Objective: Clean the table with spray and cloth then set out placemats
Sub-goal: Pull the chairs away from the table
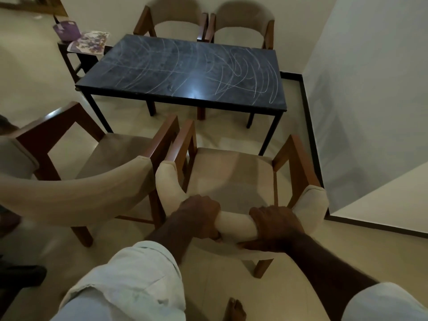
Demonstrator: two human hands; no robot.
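Both hands grip the padded top of a chair's backrest [234, 222] at about 6 o'clock. The left hand [200, 215] wraps over the roll with its fingers [214, 236] curled under, and the right hand [273, 224] clamps it just beside, its fingers closed round the same cushion. Pale rolled sleeves [129, 281] cover both upper arms, and a bare foot [235, 309] shows on the floor below.

The surface [185, 70], dark and streaked with pale curved smears, lies well apart from the fingers at 12 o'clock, beyond the held chair's seat. A second chair [76, 181] stands touching or just beside the held one at 9 o'clock, and two more chairs [208, 22] sit at the surface's far edge against the wall.

At 11 o'clock, a small side stand [69, 56] beside the surface's left corner carries a purple container [66, 31] and flowered placemats [89, 41] lying flat. No spray or cloth can be made out in either hand
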